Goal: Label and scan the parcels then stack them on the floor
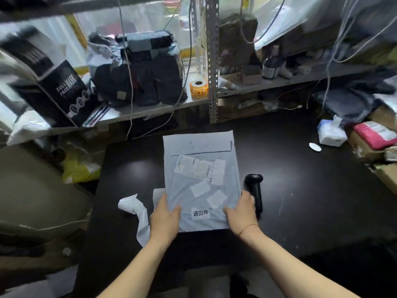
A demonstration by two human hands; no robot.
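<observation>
1. Here's the pale grey plastic mailer parcel (pixel 202 181), lying flat mid-way across the glossy black table (pixel 300 201); a crumpled white shipping label (pixel 194 167) and several small white stickers sit on its top face, the nearest one printed 退回件.
2. The left hand (pixel 164 216) pinches the parcel's near left edge; thumb on top, fingers tucked under the edge and out of sight.
3. The right hand (pixel 240 214) grips the near right corner; thumb pressed on the film, fingers curled round the edge.
4. A black handheld barcode scanner (pixel 254 190) lies on the table just beside the parcel's right edge, partly behind the right hand.
5. A curled white paper strip (pixel 135 209) lies left of the parcel, just beside the left hand.
6. Now the containers: far right, a brown cardboard box (pixel 363 147) carries a pink plastic mailer (pixel 374 134) on top; on the grey metal shelf (pixel 150 108) stands a small open cardboard tray (pixel 251 76), its contents too blurred to tell; a clear bag of folded dark garments (pixel 150 78) stands there too, with a roll of orange stickers (pixel 198 88) just beside it.
</observation>
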